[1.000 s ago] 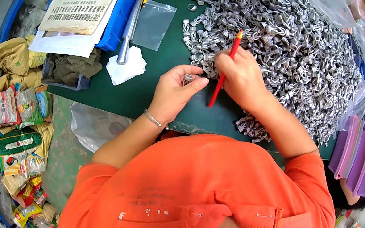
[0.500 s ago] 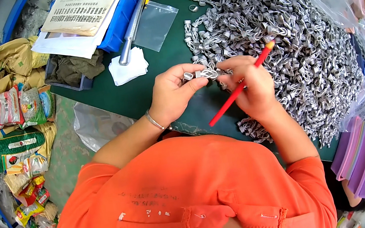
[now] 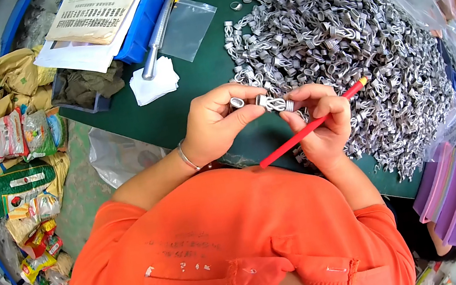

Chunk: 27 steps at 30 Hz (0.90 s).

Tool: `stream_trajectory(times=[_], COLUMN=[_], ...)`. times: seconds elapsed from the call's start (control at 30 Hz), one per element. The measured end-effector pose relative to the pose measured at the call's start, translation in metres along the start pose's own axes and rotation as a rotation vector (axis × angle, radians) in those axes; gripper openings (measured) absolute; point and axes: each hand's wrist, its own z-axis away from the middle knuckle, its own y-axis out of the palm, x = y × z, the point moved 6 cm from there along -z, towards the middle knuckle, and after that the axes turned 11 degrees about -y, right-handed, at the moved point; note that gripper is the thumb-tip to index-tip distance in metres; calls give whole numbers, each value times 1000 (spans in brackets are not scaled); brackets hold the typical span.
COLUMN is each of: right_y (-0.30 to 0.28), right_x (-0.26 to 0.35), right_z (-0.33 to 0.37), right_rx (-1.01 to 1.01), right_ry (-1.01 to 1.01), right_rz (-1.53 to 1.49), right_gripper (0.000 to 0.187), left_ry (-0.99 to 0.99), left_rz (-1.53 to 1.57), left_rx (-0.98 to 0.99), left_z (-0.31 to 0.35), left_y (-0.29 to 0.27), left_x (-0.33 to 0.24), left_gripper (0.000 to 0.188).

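I log: left hand (image 3: 210, 122), pinching grey metal fitting (image 3: 274, 103); right hand (image 3: 324, 138), pinching its other end, red pencil (image 3: 290, 142) also held.

Shiny metallic links (image 3: 274, 103) gleam in the grip beside a glossy pencil (image 3: 293, 140); below spreads a smooth tabletop (image 3: 194, 77).

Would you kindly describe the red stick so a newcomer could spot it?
Find the large heap of grey pieces on the green table. At its left edge, the right hand holds the red stick: long, straight and yellow-tipped, unlike the grey pieces.
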Motion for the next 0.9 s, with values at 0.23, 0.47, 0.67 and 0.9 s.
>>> stream_trajectory(times=[0.23, 0.47, 0.67, 0.9], right_y=[11, 31, 42, 41], right_x=[18, -16, -47, -1], right_z=[-19, -59, -68, -45], right_rx=[113, 581, 849, 693], right_ry=[-176, -316, -305, -433], right_rz=[78, 833, 1038, 660], right_gripper=[37, 17, 13, 14], left_ry=[-390, -545, -389, -413], left_rz=[419, 522, 422, 142], left_rx=[177, -17, -80, -62], left_z=[0, -1, -9, -13], left_y=[8, -14, -20, -20], left_x=[36, 57, 45, 38], left_gripper=[22, 15, 18, 24])
